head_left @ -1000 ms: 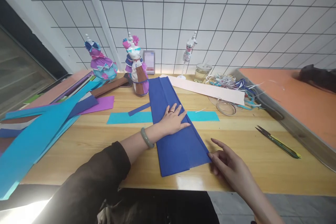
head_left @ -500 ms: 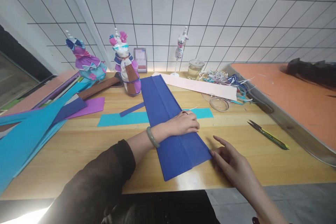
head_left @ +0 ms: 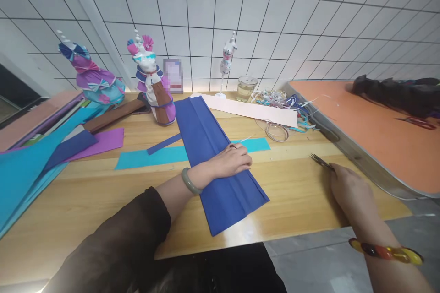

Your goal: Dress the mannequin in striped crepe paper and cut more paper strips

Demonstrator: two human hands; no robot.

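A long blue crepe-paper sheet [head_left: 220,206] lies at a slant on the table, with folds running along its length. My left hand [head_left: 230,162] presses down on it, fingers curled together over its right edge; what lies beneath the fingers is hidden. Off to the right, my right hand [head_left: 352,190] is closed around thread snips [head_left: 320,161], whose dark blades point away to the left; the handle is covered by the hand. A turquoise strip [head_left: 151,158] passes under the blue sheet, and a narrow blue strip [head_left: 163,144] lies beside it.
Two dressed mini mannequins [head_left: 156,87] and a smaller one [head_left: 227,57] stand at the back. A glass of liquid [head_left: 246,88] stands near tangled ribbon scraps [head_left: 285,100], a pale pink strip [head_left: 254,111] and a ring-shaped coil [head_left: 277,132]. Coloured sheets [head_left: 27,169] crowd the left; an orange-topped surface [head_left: 371,123] borders the right.
My right hand has left the blue sheet's lower right corner, moved right and taken hold of the thread snips. My left hand stays on the sheet. The view has shifted right.
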